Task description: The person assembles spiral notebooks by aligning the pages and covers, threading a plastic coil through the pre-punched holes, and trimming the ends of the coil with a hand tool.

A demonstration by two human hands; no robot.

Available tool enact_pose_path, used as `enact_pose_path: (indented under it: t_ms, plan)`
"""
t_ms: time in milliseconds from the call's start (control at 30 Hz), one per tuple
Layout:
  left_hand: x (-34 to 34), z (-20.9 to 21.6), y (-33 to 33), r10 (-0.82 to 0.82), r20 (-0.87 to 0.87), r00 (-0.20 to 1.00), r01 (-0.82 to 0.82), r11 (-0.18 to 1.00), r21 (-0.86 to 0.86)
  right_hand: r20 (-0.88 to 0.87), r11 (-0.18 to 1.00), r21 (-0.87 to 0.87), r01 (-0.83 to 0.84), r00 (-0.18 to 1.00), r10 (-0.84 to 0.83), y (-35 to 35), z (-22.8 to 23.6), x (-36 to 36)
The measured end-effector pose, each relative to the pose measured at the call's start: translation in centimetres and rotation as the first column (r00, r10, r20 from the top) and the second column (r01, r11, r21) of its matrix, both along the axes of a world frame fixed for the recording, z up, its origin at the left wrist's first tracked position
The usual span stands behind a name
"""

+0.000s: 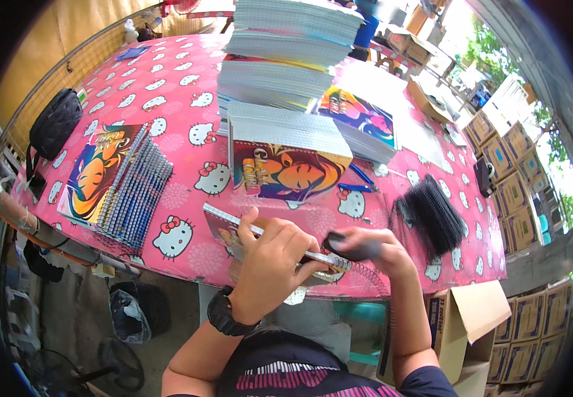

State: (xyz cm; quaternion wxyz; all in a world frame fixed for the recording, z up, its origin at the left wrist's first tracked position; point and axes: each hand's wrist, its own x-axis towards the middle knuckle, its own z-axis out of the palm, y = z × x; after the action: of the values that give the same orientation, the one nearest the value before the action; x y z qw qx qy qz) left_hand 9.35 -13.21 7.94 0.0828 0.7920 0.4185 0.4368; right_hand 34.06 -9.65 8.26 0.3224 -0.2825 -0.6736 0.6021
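Observation:
Near the table's front edge my left hand [276,248] is closed round a thin notebook [222,227], held tilted on its edge with the bound side up. A spiral binding coil [367,270] sticks out from the notebook's right end and trails toward my right forearm. My right hand [374,251] is at that end, close to the coil. Something dark covers or lies at its fingers; motion blur hides what it is and how they are set. Right of it lies a pile of black binding coils [429,217].
Bound notebooks [94,175] with colourful covers are stacked at the left. Ahead stand unbound notebooks [290,173], a tall stack of page blocks [286,30] and another covered stack [359,119]. Blue pens [359,180] lie between. A black pouch [58,122] and an open carton [462,317] flank me.

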Motion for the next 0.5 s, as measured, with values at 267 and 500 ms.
enact_pose_path:
  t_ms: [267,500]
  plan:
    - [0.0,0.1,0.2,0.007,0.037,0.999,-0.007,1.0,-0.003,-0.234,0.996,-0.03,0.083,0.968,-0.088,-0.3,0.2,-0.3]
    - [0.0,-0.2,-0.1,0.012,0.071,0.997,-0.007,0.998,-0.066,-0.093,0.985,0.17,-0.026,0.995,0.042,1.0,0.5,-1.1]
